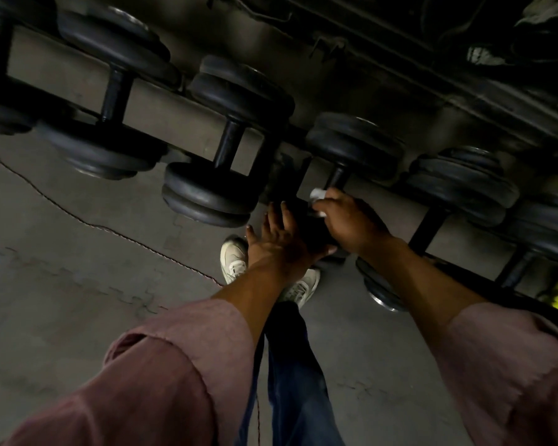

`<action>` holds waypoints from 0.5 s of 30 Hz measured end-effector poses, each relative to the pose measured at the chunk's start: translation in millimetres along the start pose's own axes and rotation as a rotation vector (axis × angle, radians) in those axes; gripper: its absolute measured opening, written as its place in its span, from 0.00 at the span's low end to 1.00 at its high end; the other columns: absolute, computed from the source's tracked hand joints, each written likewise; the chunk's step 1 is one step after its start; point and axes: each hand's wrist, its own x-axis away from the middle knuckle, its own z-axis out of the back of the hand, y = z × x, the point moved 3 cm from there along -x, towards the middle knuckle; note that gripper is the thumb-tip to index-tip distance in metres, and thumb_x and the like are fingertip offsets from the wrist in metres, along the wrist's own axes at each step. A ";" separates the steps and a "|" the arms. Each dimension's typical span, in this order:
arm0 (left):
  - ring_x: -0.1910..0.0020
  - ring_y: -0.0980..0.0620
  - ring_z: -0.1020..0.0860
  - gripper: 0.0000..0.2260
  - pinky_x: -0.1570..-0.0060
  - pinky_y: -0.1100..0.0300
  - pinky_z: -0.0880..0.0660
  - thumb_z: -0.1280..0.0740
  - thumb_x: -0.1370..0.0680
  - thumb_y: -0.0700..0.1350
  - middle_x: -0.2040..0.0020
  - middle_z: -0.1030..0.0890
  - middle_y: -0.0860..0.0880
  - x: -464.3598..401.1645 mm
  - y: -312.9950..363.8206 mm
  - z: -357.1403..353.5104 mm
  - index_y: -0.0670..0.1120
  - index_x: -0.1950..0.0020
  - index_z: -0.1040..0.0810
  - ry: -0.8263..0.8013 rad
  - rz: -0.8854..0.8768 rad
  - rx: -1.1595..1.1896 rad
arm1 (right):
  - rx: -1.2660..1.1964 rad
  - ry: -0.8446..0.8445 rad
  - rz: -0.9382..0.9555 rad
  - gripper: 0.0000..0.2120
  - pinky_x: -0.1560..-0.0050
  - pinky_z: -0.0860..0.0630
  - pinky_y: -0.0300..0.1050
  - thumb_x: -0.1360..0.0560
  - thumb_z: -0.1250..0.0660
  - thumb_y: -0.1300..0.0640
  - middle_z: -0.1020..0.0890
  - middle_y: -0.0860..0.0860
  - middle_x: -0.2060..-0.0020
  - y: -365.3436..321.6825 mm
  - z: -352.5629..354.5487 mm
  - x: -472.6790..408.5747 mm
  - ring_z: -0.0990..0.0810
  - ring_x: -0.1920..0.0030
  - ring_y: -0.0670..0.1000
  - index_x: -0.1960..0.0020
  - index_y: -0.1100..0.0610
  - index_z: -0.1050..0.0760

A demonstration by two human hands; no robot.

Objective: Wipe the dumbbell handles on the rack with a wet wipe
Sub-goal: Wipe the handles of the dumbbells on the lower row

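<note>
The left hand (279, 231) lay flat, its fingers straight and spread against the near, dark weight head of the dumbbell being cleaned, steadying it and gripping nothing. To the right of those fingers, almost touching them, the right hand (347, 220) had its fingers curled round a bunched white wet wipe (318, 196), pressed to the lower end of that dumbbell's handle (337, 178); only scraps of the wipe showed above and below the knuckles. The risks, as I judged them: the wipe was wadded small, so it could slide over one side of the bar and leave the far side untouched; the dumbbell could roll on the rack (161, 114) if the flat palm eased off — and both white shoes (234, 259) stood directly below the fingers. The light was poor, so missed patches would be hard to spot. Counted from left of the fingers to right: one cut off at the left edge, two full dumbbells with bare handles (227, 146), the one in hand, then two or three more running out to the right — their number was unclear in the gloom. One wipe, two hands.
</note>
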 end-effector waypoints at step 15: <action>0.18 0.45 0.63 0.54 0.22 0.38 0.61 0.43 0.27 0.77 0.18 0.66 0.44 6.1 0.6 6.5 0.47 0.19 0.69 0.004 -0.034 0.066 | 0.374 0.137 0.234 0.16 0.51 0.30 0.45 0.21 0.42 0.61 0.26 0.52 0.40 -11.7 2.1 1.1 0.24 0.45 0.56 0.36 0.51 0.26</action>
